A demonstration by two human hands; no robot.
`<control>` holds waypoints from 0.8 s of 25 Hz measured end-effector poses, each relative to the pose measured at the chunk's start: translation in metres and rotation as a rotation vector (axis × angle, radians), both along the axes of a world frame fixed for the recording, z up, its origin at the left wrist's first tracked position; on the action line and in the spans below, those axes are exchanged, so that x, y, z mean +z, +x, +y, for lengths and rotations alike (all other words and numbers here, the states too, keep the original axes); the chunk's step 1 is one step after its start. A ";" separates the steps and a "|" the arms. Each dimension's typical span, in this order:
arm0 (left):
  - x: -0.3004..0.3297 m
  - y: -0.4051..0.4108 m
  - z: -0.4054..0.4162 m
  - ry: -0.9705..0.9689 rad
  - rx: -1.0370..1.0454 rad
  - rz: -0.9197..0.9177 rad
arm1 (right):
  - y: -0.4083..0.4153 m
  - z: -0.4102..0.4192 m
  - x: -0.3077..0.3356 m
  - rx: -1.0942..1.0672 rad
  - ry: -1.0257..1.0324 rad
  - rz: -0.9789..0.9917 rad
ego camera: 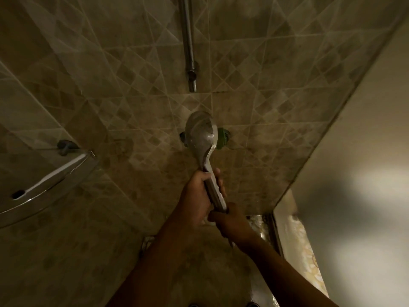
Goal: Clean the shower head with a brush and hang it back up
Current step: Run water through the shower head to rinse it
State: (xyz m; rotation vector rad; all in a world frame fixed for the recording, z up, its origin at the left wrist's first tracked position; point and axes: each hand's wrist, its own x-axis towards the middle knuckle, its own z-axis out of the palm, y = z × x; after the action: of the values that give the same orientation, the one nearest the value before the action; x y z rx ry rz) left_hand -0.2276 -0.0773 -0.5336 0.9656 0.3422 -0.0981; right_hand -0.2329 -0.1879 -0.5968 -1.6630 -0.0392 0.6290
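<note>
Two hands hold the shower head (200, 135) at the centre of the frame, its round face turned toward the tiled wall (276, 111). The left hand (197, 191) is wrapped closed around the upper handle; the right hand (230, 222) is closed around the handle's lower end, where the hose would join. A green fitting (221, 138) on the wall sits just behind the head, and a chrome rail (188, 41) runs down from the top centre. No brush is visible, so whether scrubbing is done cannot be told. If the head is being hung, the handle probably needs lining up with the wall fitting, one hand steadying and one guiding. A glass corner shelf (51, 187) sits at the left.
</note>
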 end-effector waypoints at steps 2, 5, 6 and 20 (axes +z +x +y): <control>0.002 -0.002 0.008 0.006 -0.065 -0.064 | -0.001 -0.006 0.006 0.084 0.132 0.117; 0.003 0.000 0.016 0.006 -0.156 -0.241 | -0.003 -0.013 0.016 0.301 0.287 0.223; 0.003 0.002 0.017 -0.024 -0.202 -0.295 | -0.002 -0.014 0.017 0.366 0.300 0.230; 0.000 0.001 0.001 0.187 0.062 -0.097 | -0.007 0.007 -0.003 0.055 0.048 0.048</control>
State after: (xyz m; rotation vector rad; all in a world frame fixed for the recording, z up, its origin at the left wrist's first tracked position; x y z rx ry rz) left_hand -0.2270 -0.0760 -0.5335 1.1401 0.2947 0.0379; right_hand -0.2396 -0.1813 -0.5995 -1.6045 -0.0651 0.7045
